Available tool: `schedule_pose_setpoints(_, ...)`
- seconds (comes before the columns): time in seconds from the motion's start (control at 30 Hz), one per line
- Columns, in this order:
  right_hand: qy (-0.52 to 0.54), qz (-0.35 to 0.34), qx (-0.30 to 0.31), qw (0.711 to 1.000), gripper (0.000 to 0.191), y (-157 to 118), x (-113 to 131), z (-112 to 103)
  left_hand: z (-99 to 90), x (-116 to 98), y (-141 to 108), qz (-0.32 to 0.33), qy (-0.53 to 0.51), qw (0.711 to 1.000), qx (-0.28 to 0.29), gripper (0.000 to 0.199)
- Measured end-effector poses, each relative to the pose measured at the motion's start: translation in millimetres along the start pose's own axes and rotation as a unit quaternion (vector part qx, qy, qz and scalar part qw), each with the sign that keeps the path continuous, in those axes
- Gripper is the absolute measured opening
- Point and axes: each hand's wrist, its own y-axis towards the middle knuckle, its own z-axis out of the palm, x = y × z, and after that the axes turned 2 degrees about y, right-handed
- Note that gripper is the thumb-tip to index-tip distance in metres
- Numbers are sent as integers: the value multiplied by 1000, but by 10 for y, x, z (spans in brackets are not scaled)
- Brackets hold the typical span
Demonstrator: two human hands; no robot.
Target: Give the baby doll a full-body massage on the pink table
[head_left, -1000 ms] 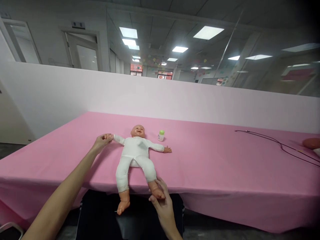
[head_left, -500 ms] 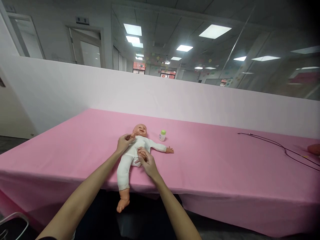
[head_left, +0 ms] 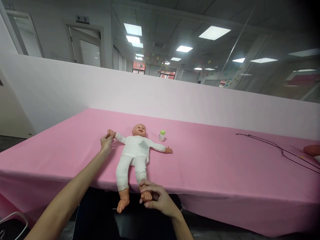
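While the baby doll [head_left: 133, 156] lies on its back on the pink tablecloth [head_left: 212, 173], head toward the far side and legs toward the near edge, both of the person's hands are on its limbs. The left hand [head_left: 106, 142] grips the small plastic doll's hand [head_left: 110, 134] at the end of the arm on the left of the view, its fingers curled closed around it. The thumb seems to press in from the side, though the angle makes that hard to tell. The right hand [head_left: 158, 200] wraps the doll's foot [head_left: 146, 196] on the right-hand leg, with its fingers pressed together over the top and no wide spread between them.

The other doll's foot [head_left: 122, 201] hangs past the table edge, untouched, and the white bodysuit [head_left: 133, 153] covers the torso, arms and legs. The doll's free arm lies out to the right, just beside a small bottle with a green cap [head_left: 162, 135].

With the legs already over the edge, a firm pull on the held foot could drag the doll off the table. A sweep of that free arm could also tip the light bottle. Farther right lies a thin black cable [head_left: 280, 150].
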Motion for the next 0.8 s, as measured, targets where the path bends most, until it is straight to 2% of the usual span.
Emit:
schedule_pose_setpoints(0.1,-13,-50,-51,997,44,354,168,-36,235,-59,-173,104,59,989,85,41)
schedule_pose_setpoints(0.17,-33,-80,-108,990,46,683,256,-111,379,-59,-323,170,117,963,173,36)
schedule_pose_setpoints(0.23,-41,-79,-151,985,50,984,266,-201,461,-13,-456,196,177,937,230,33)
schedule_pose_setpoints(0.27,-36,-73,-169,982,53,1097,246,-244,477,18,-507,195,205,930,234,32)
schedule_pose_setpoints(0.37,21,-69,-212,974,59,1192,164,-333,445,73,-558,197,228,930,213,29)
schedule_pose_setpoints(0.47,72,-89,-201,973,55,892,143,-325,333,29,-439,188,164,947,203,31)
schedule_pose_setpoints(0.57,45,-74,-131,988,53,401,142,-218,163,-16,-224,91,86,986,114,39)
schedule_pose_setpoints(0.67,-23,2,-52,998,48,68,115,-61,11,27,-86,7,57,998,-1,40)
schedule_pose_setpoints(0.73,-59,24,-23,998,45,48,112,21,-12,61,-104,17,75,996,-35,37)
schedule_pose_setpoints(0.8,-74,2,-33,997,45,191,154,46,46,53,-206,73,91,993,0,34)
